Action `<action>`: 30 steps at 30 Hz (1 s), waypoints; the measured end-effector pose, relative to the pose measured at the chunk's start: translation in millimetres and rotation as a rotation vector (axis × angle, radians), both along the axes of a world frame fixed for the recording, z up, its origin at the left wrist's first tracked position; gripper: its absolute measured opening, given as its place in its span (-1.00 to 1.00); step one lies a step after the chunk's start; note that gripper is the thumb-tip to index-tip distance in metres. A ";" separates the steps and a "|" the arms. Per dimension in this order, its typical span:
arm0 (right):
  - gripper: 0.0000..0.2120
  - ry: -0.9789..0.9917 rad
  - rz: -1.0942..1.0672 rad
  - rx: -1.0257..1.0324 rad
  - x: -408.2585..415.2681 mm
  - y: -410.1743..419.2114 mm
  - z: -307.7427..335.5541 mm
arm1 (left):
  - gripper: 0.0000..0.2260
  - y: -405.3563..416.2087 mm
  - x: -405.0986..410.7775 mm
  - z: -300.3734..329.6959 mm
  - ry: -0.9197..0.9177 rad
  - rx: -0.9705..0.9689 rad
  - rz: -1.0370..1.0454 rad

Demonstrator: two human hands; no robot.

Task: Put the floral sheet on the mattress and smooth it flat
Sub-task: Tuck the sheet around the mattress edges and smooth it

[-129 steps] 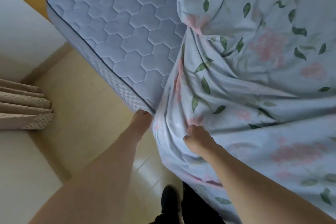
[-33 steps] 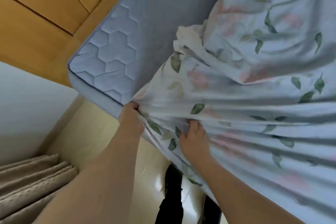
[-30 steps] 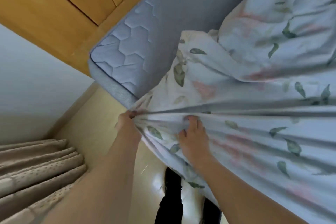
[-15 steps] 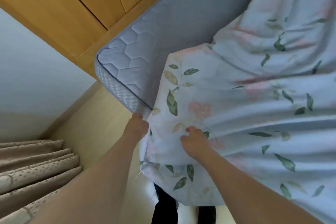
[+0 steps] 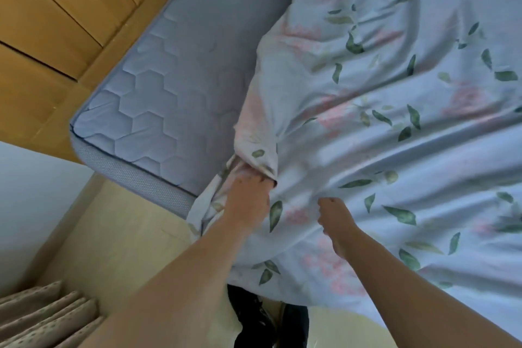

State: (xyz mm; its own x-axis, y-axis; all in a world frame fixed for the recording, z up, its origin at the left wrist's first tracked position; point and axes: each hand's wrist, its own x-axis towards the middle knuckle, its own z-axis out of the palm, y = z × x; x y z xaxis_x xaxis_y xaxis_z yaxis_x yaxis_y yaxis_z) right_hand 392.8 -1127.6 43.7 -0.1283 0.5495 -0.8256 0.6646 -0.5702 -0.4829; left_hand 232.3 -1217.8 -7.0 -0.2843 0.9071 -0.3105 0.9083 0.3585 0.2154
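Note:
The pale blue floral sheet (image 5: 395, 127), printed with pink flowers and green leaves, lies crumpled over the right part of the quilted blue-grey mattress (image 5: 158, 110). The mattress's left corner is bare. My left hand (image 5: 248, 198) grips a bunched fold of the sheet at the mattress's near edge. To its right, my right hand (image 5: 336, 217) pinches the sheet where it hangs over that edge. Long creases run from both hands across the cloth.
Wooden panelling (image 5: 56, 22) stands behind the mattress at the upper left. A white wall (image 5: 28, 206) and beige curtain folds (image 5: 48, 319) are at the left. Pale floor (image 5: 127, 248) runs along the bed, with my dark-clothed legs (image 5: 260, 316) below the sheet's hanging edge.
The sheet's left edge has slid back to the right, baring more of the mattress corner. My left hand has moved right along the near edge and taken hold of a bunched fold.

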 end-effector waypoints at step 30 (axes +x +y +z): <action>-0.50 0.208 0.490 0.023 -145.8 -76.1 65.3 | -0.72 -187.8 -132.7 100.6 -0.140 0.733 2.096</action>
State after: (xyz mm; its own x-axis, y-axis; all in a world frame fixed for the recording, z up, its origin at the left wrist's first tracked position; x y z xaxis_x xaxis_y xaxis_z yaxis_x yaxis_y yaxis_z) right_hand 247.0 -1203.8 109.0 -0.5346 0.4020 -0.7434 0.7389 -0.2047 -0.6420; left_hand 99.7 -1405.6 93.7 -0.7246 -0.6383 -0.2596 -0.5771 0.3563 0.7348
